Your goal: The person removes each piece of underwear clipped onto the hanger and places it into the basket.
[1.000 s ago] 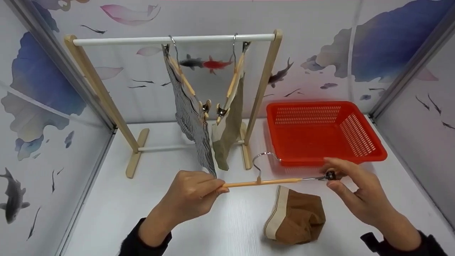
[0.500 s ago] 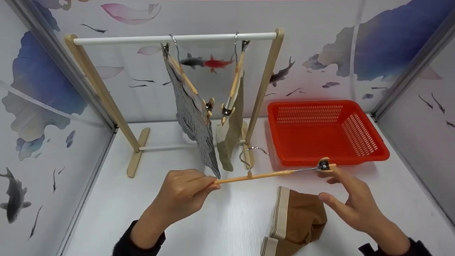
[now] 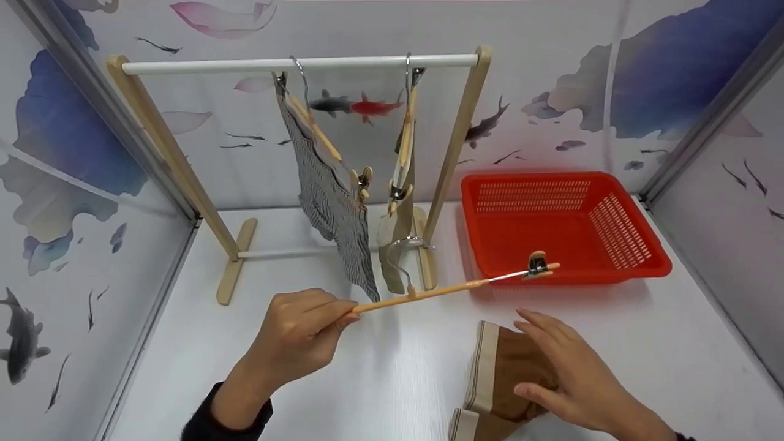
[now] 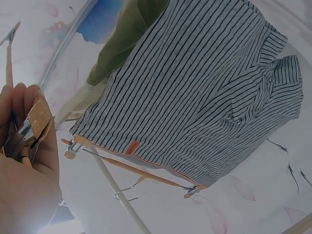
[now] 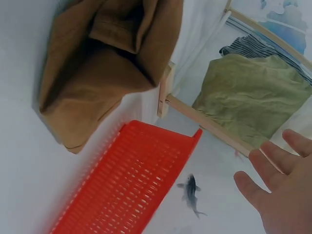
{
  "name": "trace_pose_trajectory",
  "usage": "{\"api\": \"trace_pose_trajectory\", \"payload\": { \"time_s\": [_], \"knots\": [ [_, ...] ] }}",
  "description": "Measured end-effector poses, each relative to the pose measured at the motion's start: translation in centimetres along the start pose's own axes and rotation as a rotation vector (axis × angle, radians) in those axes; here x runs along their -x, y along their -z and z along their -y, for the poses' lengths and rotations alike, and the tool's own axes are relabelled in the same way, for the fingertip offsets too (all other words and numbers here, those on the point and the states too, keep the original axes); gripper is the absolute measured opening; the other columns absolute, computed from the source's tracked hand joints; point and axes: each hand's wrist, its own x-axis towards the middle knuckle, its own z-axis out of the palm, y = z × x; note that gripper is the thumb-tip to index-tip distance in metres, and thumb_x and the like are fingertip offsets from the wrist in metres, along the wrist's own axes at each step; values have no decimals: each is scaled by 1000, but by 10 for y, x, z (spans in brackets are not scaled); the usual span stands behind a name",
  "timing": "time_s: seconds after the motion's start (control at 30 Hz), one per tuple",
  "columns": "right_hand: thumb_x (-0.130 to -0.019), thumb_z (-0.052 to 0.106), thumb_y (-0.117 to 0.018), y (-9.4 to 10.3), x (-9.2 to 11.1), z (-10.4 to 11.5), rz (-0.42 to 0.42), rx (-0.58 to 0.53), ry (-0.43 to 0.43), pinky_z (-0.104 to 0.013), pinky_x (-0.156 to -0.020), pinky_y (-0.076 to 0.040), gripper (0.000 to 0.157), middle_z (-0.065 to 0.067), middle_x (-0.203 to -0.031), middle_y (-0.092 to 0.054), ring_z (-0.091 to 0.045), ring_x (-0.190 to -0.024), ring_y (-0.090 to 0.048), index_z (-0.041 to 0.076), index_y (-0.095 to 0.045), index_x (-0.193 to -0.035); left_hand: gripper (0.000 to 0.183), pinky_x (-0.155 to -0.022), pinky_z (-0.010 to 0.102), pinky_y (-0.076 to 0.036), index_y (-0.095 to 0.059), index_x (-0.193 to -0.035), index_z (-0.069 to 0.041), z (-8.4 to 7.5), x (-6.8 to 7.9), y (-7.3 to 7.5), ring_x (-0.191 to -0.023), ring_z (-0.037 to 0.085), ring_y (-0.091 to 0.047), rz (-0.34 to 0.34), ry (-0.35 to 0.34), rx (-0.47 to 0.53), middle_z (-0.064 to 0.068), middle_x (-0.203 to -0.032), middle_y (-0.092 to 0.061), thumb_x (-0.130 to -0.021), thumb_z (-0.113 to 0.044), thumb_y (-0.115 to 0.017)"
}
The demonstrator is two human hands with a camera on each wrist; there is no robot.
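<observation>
My left hand [image 3: 303, 334] grips the left end of a clip hanger [image 3: 444, 291], its fingers curled round the clip [image 4: 39, 119] there. The hanger's metal hook points up, and its right-hand clip [image 3: 538, 263] holds nothing and overlaps the red basket's front rim. My right hand [image 3: 569, 373] is open, fingers spread, close over a pair of brown shorts [image 3: 505, 355] and partly covering them. The shorts lie crumpled on the white table, cream waistband toward the left, and run off the bottom of the head view.
A wooden rack [image 3: 174, 153] with a white rail stands at the back. From it hang striped shorts [image 3: 334, 202] and an olive garment [image 3: 395, 269], each on a clip hanger. A red perforated basket [image 3: 566, 278] stands at the right.
My right hand has let go of the hanger's right clip and come down over the brown shorts. The left hand has drawn the hanger leftward, its right end tilting up.
</observation>
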Motion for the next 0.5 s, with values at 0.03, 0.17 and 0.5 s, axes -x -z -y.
{"api": "trace_pose_trajectory", "payload": {
  "time_s": [0.03, 0.17, 0.5],
  "knots": [
    [-82, 44, -88, -4, 2, -1, 15, -7, -4, -69, -100, -48, 84, -2, -162, -45, -26, -139, -47, 17, -52, -153, 19, -52, 25, -56, -80, -91, -2, 0, 0, 1, -57, 13, -64, -4, 3, 3, 3, -72, -71, -102, -13, -70],
    [-80, 53, -87, -18, 7, -1, 81, -12, -30, -71, -100, -47, 92, -4, -165, -40, -30, -142, -43, 18, -48, -156, 22, -51, 23, -53, -80, -91, -2, 2, 2, 7, -56, 12, -61, -27, -15, -14, 2, -70, -70, -104, -15, -68],
    [-74, 79, -76, -46, 13, -4, 239, -2, -90, -67, -108, -43, 115, -7, -169, -32, -31, -149, -35, 12, -41, -160, 23, -48, 22, -50, -80, -87, -1, 6, 7, 19, -53, 11, -57, -116, -76, -64, 2, -67, -68, -102, -15, -70]
  ]
}}
